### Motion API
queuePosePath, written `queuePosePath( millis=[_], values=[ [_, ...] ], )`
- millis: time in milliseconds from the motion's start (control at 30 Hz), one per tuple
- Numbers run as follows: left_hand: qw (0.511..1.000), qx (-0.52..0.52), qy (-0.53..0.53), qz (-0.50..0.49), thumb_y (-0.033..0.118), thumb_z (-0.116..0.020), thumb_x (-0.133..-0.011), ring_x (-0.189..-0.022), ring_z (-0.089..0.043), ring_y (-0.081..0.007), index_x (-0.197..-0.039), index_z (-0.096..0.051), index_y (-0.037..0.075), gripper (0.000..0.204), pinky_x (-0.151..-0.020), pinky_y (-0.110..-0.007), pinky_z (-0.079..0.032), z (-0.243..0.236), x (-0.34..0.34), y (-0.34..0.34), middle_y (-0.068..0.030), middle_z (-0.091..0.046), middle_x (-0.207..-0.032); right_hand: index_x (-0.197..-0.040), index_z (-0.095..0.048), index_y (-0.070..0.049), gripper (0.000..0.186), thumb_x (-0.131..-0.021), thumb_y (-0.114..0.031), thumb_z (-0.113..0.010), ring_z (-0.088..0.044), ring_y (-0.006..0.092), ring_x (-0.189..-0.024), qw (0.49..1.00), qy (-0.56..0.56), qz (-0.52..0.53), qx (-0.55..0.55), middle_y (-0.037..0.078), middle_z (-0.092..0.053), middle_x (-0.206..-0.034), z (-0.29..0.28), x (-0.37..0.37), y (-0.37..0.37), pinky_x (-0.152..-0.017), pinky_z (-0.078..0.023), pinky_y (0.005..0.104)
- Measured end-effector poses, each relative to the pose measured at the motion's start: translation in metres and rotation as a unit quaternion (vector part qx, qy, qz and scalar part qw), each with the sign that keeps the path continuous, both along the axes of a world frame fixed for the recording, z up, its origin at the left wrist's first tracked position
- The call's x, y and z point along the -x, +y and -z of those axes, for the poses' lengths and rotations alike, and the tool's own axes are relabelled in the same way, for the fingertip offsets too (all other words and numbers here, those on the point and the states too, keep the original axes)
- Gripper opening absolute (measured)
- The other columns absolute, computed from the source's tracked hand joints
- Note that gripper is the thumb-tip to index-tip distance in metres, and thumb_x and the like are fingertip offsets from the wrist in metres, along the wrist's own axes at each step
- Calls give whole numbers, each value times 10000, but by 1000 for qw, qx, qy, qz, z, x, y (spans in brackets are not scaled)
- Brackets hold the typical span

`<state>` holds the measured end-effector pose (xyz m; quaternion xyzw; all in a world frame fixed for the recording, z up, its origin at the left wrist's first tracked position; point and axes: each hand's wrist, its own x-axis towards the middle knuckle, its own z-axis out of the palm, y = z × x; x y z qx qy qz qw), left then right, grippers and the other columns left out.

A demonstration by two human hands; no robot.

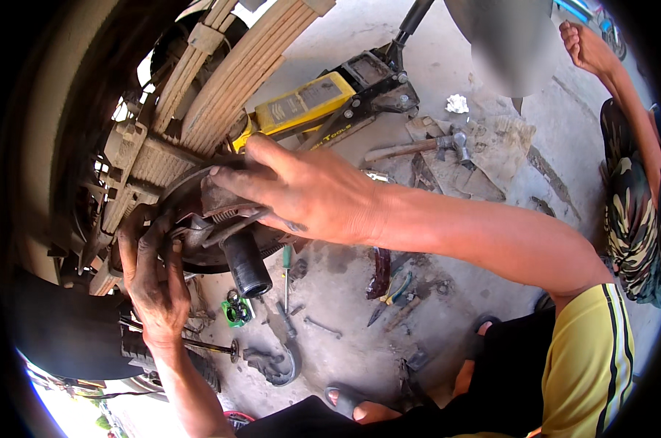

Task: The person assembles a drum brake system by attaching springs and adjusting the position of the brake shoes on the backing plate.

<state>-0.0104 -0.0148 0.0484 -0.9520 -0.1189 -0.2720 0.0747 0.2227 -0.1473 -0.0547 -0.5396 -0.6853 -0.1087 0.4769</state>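
Observation:
My left hand (154, 278) has its blackened fingers curled over the left side of a dark, greasy brake assembly (191, 252) under the vehicle. My right hand (308, 196) reaches across from the right, fingers gripping a curved brake shoe (219, 197) on the upper part of that assembly. Springs show just below those fingertips, and some of the parts they hold are hidden. A black cylindrical spindle (247, 264) juts out toward me between the two hands. Rusty leaf springs (239, 62) run up above them.
A yellow floor jack (297, 102) stands behind. A hammer (418, 147), screwdriver (286, 269), pliers (389, 296), green box with rings (237, 310) and several metal parts lie on the concrete floor (491, 219). At right is another person's arm (622, 102) and camouflage-clad leg (626, 226).

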Motion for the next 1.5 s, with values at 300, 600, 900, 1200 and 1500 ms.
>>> queuePosePath(
  millis=[300,600,900,1200,1500],
  values=[
    [1000,0,-1,-1,3,-585,-1002,-1298,-566,-392,-1265,-667,-45,279,-1104,-444,-448,-1,1,-1,-246,-551,-1412,-1373,-594,86,537,-869,-97,-620,-737,317,-714,996,-79,41,4,303,-519,-1316,-10,6,-2,-605,-637,401],
    [1000,-27,7,-8,7,-592,-985,-1267,-561,-344,-1268,-693,-15,301,-1089,-439,-444,-1,-1,-2,-200,-571,-1361,-1337,-605,118,459,-905,-36,-584,-702,240,-630,990,-137,6,-34,295,-536,-1385,-10,-5,8,-507,-604,348],
    [999,-30,-38,4,75,-591,-1040,-1281,-588,-311,-1310,-645,-73,313,-1049,-427,-519,7,-5,6,-182,-509,-1451,-965,-639,49,180,-971,-130,-637,-621,177,-678,985,-56,-65,151,134,-578,-994,-52,-19,-10,-490,-541,340],
    [993,-115,-20,-17,82,-612,-1037,-1307,-572,-325,-1291,-681,-35,289,-1078,-431,-494,5,16,17,-197,-583,-1390,-1007,-672,-6,190,-932,-178,-698,-663,202,-682,999,24,21,-41,115,-586,-980,22,48,-29,-510,-560,358],
    [997,-26,-59,-32,97,-607,-1054,-1279,-563,-286,-1327,-638,-71,322,-1054,-401,-503,13,-3,4,-176,-522,-1417,-1023,-703,-69,200,-900,-220,-749,-690,206,-660,990,-6,35,-138,92,-586,-951,18,5,6,-534,-584,369]
  ],
)
